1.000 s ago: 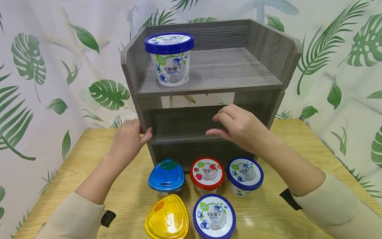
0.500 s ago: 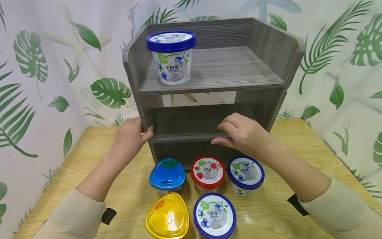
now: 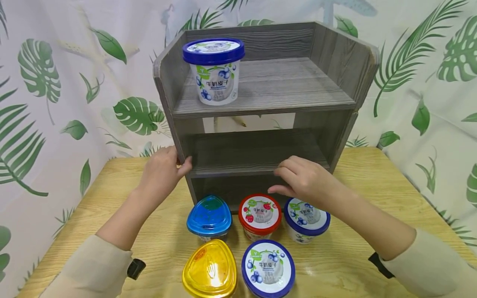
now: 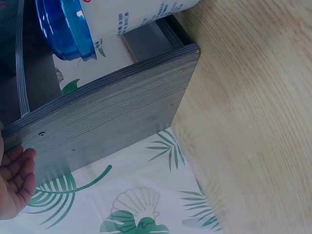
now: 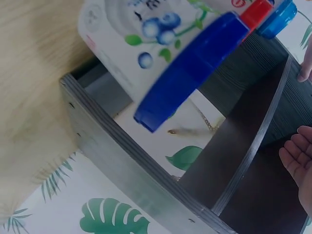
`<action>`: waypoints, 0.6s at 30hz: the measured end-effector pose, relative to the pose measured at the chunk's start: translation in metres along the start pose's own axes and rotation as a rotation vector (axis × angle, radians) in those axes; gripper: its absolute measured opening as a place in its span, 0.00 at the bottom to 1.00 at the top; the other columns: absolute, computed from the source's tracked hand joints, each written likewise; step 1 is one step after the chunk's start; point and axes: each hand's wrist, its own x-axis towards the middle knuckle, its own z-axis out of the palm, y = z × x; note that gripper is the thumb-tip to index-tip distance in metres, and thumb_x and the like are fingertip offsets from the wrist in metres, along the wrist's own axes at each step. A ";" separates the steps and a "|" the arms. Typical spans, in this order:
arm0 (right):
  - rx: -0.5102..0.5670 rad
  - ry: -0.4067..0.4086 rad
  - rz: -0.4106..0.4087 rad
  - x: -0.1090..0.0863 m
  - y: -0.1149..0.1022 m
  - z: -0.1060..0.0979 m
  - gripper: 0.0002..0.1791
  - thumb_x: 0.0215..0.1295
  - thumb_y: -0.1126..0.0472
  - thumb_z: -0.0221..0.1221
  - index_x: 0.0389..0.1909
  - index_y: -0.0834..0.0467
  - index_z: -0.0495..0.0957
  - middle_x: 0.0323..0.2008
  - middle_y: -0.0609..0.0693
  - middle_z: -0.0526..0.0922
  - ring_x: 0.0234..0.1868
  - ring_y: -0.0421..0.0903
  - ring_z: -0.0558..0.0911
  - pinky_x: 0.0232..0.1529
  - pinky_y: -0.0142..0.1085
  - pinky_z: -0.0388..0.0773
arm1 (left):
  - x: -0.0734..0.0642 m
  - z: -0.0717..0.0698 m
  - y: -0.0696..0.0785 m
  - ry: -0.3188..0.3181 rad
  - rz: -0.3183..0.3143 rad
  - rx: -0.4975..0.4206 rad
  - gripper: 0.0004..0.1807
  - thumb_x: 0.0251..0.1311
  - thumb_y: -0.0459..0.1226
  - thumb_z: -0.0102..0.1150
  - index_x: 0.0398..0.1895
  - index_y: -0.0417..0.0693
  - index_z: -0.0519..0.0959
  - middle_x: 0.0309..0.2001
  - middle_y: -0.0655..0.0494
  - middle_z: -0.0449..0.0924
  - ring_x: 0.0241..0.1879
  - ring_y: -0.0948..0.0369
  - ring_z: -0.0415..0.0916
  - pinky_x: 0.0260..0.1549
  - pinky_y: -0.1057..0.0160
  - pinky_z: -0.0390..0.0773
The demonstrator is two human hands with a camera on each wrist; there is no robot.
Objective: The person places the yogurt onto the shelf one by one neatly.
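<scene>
My left hand (image 3: 161, 173) grips the left side panel of a grey wooden shelf unit (image 3: 287, 82), its thumb round the front edge and its fingers on the outer face. Loosely curled and holding nothing, my right hand (image 3: 308, 181) hovers in front of the middle shelf. Below it stand a red-lidded strawberry tub (image 3: 259, 215) and a blue-lidded blueberry tub (image 3: 304, 221), the latter partly covered by the hand in the head view. Another blueberry tub (image 3: 215, 80) stands upright on the top shelf at the left.
A tub with a clear blue three-sided lid (image 3: 209, 219) stands before the unit at the left. Nearer are a yellow-lidded tub (image 3: 210, 271) and another blueberry tub (image 3: 268, 269). All stand on the wooden table (image 3: 156, 248). A leaf-print cloth (image 3: 93, 124) hangs behind.
My right hand has moved down, from before the middle shelf towards the strawberry and right-hand blueberry tubs. My left hand keeps its grip on the panel.
</scene>
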 end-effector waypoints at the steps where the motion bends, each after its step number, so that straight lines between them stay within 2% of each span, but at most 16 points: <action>1: 0.001 -0.003 0.001 -0.002 -0.001 0.000 0.27 0.69 0.42 0.46 0.29 0.63 0.78 0.27 0.52 0.80 0.28 0.44 0.79 0.30 0.34 0.80 | 0.000 0.000 0.000 -0.001 -0.002 0.002 0.12 0.57 0.37 0.58 0.23 0.37 0.73 0.18 0.46 0.74 0.20 0.51 0.71 0.19 0.57 0.73; 10: -0.026 0.003 0.012 -0.022 -0.009 -0.003 0.28 0.68 0.41 0.47 0.28 0.62 0.79 0.26 0.51 0.81 0.27 0.46 0.80 0.32 0.37 0.80 | 0.000 -0.001 0.002 0.000 -0.013 0.008 0.12 0.57 0.37 0.58 0.23 0.37 0.73 0.18 0.46 0.74 0.20 0.50 0.71 0.20 0.57 0.73; 18: -0.039 0.018 -0.019 -0.034 -0.014 -0.004 0.27 0.68 0.42 0.49 0.27 0.62 0.80 0.25 0.51 0.81 0.26 0.46 0.79 0.30 0.36 0.79 | -0.001 0.000 0.002 0.005 -0.009 0.001 0.13 0.57 0.37 0.59 0.23 0.37 0.72 0.19 0.45 0.74 0.20 0.50 0.71 0.20 0.57 0.72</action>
